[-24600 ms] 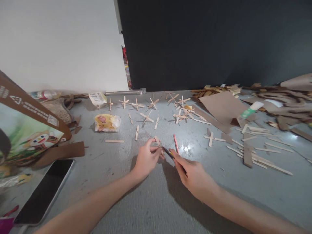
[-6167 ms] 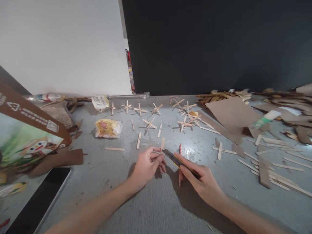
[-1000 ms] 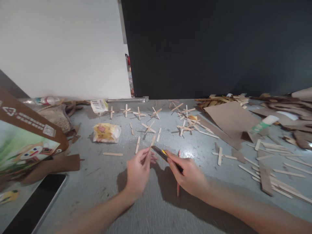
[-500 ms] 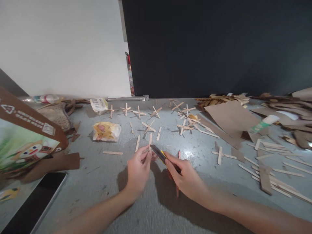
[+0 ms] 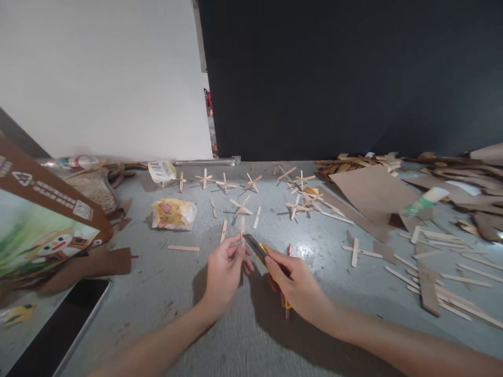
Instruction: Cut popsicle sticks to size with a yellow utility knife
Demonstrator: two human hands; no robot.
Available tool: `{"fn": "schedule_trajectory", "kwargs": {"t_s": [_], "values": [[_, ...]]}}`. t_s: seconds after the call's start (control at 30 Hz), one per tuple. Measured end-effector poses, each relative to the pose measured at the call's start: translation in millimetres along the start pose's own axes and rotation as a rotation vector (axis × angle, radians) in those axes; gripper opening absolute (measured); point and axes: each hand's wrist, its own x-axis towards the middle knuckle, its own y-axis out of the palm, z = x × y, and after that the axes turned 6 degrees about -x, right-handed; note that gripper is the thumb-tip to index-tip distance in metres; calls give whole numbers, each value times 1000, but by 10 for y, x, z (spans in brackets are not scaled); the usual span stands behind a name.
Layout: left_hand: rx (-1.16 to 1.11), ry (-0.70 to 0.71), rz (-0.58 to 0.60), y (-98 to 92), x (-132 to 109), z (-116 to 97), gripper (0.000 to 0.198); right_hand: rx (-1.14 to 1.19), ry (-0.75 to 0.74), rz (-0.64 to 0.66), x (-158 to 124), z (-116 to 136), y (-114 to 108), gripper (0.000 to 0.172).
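Note:
My left hand (image 5: 225, 267) pinches a short wooden craft stick (image 5: 242, 225), which points up and away from me. My right hand (image 5: 295, 276) is wrapped round a utility knife (image 5: 257, 249) with a dark and yellow body. The knife's tip is right beside the stick, close to my left fingertips; whether the blade touches it I cannot tell. A red pen (image 5: 290, 250) lies partly hidden under my right hand. Just beyond my hands are loose sticks (image 5: 257, 217) and several crossed-stick pieces (image 5: 241, 206).
Left are a yellow plastic packet (image 5: 173, 214), a single stick (image 5: 183, 248), a phone (image 5: 58, 330) and a brown printed bag (image 5: 51, 220). Right lie a glue stick (image 5: 426, 202), a cardboard sheet (image 5: 369, 199) and many loose sticks (image 5: 466, 280). A black panel (image 5: 353, 78) stands behind.
My hands keep nearly the same pose, the knife still beside the stick. More of the knife's yellow end shows below my right hand. The whole view has shifted slightly.

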Motion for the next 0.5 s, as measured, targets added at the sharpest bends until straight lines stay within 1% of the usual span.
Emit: {"fn": "schedule_trajectory", "kwargs": {"t_s": [0.17, 0.23, 0.37, 0.43, 0.5], "values": [[-35, -46, 3, -6, 29, -18, 54, 25, -1, -10, 25, -19, -8, 53], [-16, -47, -5, -4, 20, -15, 54, -58, -6, -23, 17, -21, -29, 51], [60, -42, -47, 4, -12, 7, 53, -348, -48, -53, -21, -7, -70, 47], [107, -37, -59, 4, -17, 15, 51, -413, -42, -49, -37, 4, -69, 47], [145, -29, -51, -1, -15, 16, 50, -415, -31, -45, -45, 17, -57, 47]]}}
